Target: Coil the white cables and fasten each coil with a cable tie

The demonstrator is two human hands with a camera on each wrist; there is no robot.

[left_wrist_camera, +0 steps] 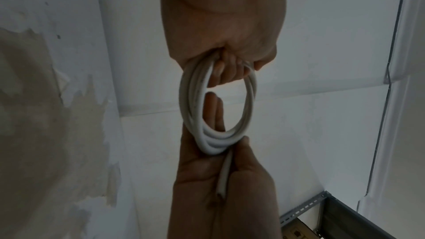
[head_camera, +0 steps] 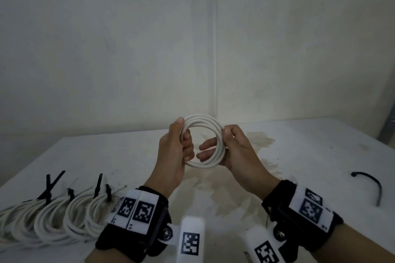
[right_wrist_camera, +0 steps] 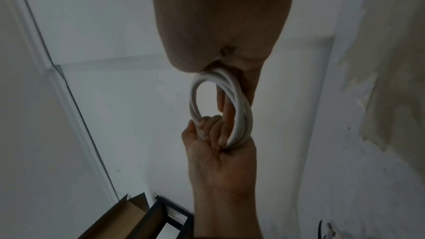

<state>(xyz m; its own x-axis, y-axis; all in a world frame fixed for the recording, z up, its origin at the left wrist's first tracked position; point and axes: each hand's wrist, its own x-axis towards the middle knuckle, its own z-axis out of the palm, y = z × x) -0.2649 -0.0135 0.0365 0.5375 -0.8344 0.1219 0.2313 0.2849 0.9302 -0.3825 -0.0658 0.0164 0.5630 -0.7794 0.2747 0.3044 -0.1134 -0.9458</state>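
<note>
Both hands hold one white cable coil (head_camera: pixel 203 141) above the table (head_camera: pixel 310 156): the left hand (head_camera: pixel 175 151) clenches its left side, the right hand (head_camera: pixel 235 149) pinches the opposite side. Four tied coils (head_camera: pixel 57 218) lie left of the left wrist, and a loose black cable tie (head_camera: pixel 373 183) lies right of the right wrist.

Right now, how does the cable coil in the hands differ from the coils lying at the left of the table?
The held coil is up off the table, gripped by the left hand and right hand; the tied coils lie on the table. The held coil has no tie; the tied coils carry black ties. Both are white cable.
</note>
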